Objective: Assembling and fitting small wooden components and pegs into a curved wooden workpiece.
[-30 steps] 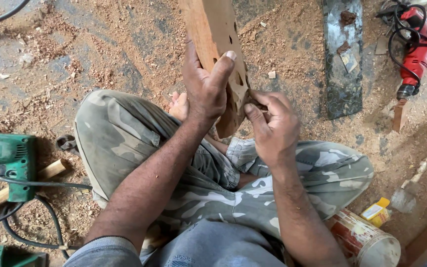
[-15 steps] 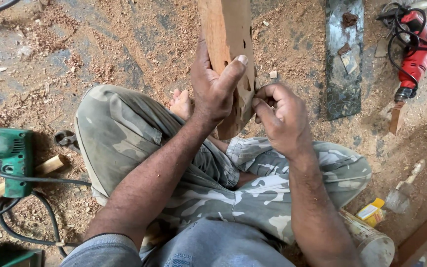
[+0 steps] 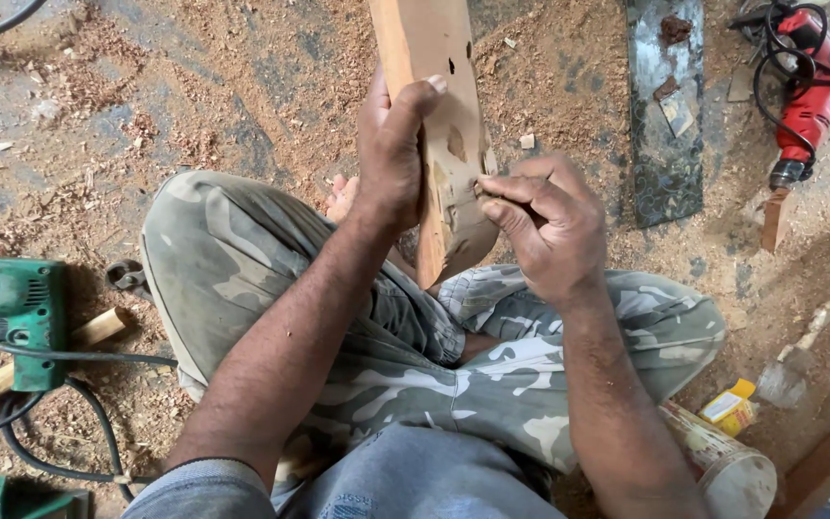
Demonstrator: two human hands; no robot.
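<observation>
Since board (image 3: 434, 115) rose, 2 gripping hands

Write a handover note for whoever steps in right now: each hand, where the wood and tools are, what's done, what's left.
Left hand: gripping the wooden board, held upright between the knees.
Right hand: fingertips pinched against the board's face by its patched spots; what they hold is too small to tell.
Around: green power tool on the person's left, red power tool on the right, can by the right knee, sawdust all over the floor.
Done: several spots look filled. Left: the spot under the fingers seems unfinished.
</observation>
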